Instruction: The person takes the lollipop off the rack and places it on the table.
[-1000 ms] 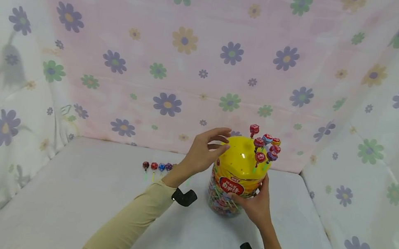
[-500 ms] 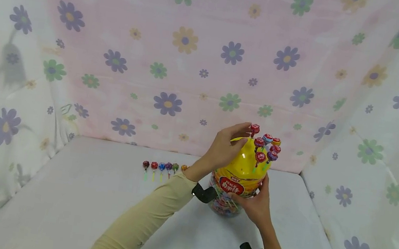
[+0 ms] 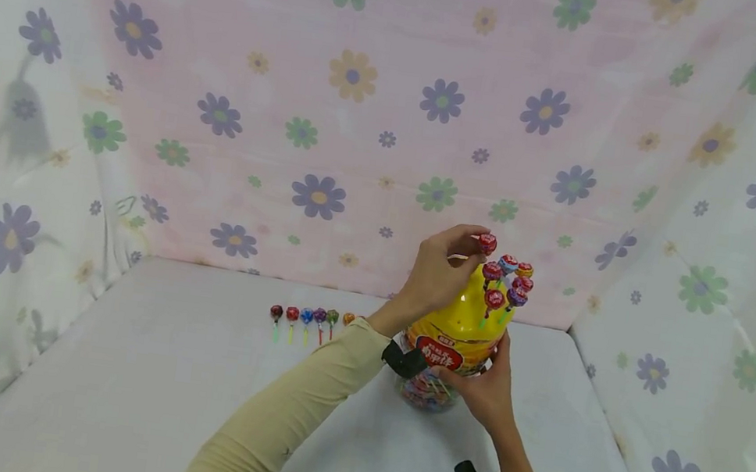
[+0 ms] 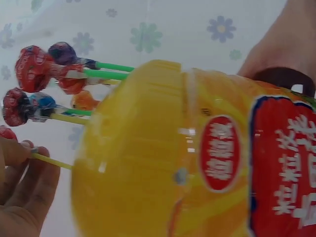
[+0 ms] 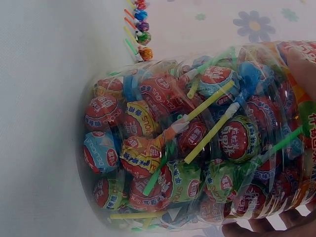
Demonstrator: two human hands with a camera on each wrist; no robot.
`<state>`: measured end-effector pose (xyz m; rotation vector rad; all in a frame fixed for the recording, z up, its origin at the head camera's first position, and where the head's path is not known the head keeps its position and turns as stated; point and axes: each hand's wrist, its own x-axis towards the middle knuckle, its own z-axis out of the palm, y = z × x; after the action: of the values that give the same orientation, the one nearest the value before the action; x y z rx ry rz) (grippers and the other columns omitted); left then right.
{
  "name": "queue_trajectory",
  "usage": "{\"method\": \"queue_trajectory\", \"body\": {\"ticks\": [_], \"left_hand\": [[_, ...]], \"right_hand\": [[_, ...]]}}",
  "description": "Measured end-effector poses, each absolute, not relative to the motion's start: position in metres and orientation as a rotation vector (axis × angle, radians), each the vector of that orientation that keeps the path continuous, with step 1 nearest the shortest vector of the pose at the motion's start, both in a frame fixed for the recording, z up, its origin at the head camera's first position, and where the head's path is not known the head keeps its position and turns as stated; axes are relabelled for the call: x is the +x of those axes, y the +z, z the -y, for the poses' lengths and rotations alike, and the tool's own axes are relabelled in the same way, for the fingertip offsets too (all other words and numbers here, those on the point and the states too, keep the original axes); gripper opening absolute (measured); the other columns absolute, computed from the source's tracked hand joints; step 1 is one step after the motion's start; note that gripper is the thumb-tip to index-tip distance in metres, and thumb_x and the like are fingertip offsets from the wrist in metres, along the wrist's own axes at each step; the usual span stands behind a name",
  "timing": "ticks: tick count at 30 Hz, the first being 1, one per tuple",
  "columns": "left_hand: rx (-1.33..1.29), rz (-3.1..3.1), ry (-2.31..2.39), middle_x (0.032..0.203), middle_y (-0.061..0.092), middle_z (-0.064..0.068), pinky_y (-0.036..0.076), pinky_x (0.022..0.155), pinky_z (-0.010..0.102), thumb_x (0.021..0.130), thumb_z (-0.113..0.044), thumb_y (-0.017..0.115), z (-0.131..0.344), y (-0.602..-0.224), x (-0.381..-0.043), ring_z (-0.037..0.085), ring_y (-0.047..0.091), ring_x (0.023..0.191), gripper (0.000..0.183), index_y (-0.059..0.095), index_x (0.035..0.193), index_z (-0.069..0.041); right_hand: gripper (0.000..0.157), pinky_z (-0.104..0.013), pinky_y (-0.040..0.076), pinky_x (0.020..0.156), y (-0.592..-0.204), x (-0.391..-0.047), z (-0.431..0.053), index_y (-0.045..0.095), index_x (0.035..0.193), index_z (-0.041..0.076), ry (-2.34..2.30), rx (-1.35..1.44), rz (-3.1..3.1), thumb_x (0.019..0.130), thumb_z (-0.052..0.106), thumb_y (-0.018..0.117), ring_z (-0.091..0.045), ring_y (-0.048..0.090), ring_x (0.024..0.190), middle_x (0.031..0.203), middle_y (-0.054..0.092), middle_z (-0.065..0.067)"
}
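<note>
A clear jar packed with wrapped lollipops stands on the table under a domed yellow lid. Several lollipops stick up from holes in that lid, among them a red one on a green stick. My left hand pinches a red lollipop at the lid's far left side, just under its head. Its yellow stick runs down to the lid in the left wrist view. My right hand grips the jar's right side, thumb across the front near the red label.
Left of the jar, a row of lollipops lies on the white table, sticks toward me. My left forearm passes in front of the row's right end. Flowered cloth hangs behind and on both sides.
My left hand has moved right, across the lid, and taken hold of the red lollipop, whose head has shifted slightly right. My right hand stays on the jar.
</note>
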<state>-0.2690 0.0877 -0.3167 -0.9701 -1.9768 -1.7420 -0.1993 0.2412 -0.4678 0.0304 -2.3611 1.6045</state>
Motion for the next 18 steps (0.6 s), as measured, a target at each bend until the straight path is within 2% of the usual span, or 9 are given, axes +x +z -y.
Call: {"method": "queue_trajectory", "body": {"ticks": [8,18], "left_hand": [[-0.936,1.81,-1.783,0.111,0.071,0.018,0.06,0.086,0.025,0.097,0.0,0.064,-0.069,-0.31,-0.269,0.027,0.071,0.1,0.035,0.062,0.132,0.0],[-0.786,1.859,-1.86,0.117,0.07,0.02,0.061,0.088,0.033,0.097,0.001,0.065,-0.025,-0.346,-0.266,0.032,0.069,0.107,0.037,0.062,0.134,-0.001]], "right_hand": [[0.111,-0.062,0.041,0.112,-0.466,-0.199,-0.24,0.018,0.159,0.025,1.611,0.005,2.362,0.076,0.016,0.091,-0.034,0.044,0.139,0.148,0.043,-0.009],[0.11,-0.062,0.041,0.111,-0.468,-0.199,-0.241,0.019,0.158,0.026,1.616,0.032,2.358,0.076,0.014,0.091,-0.033,0.044,0.138,0.148,0.043,-0.008]]}}
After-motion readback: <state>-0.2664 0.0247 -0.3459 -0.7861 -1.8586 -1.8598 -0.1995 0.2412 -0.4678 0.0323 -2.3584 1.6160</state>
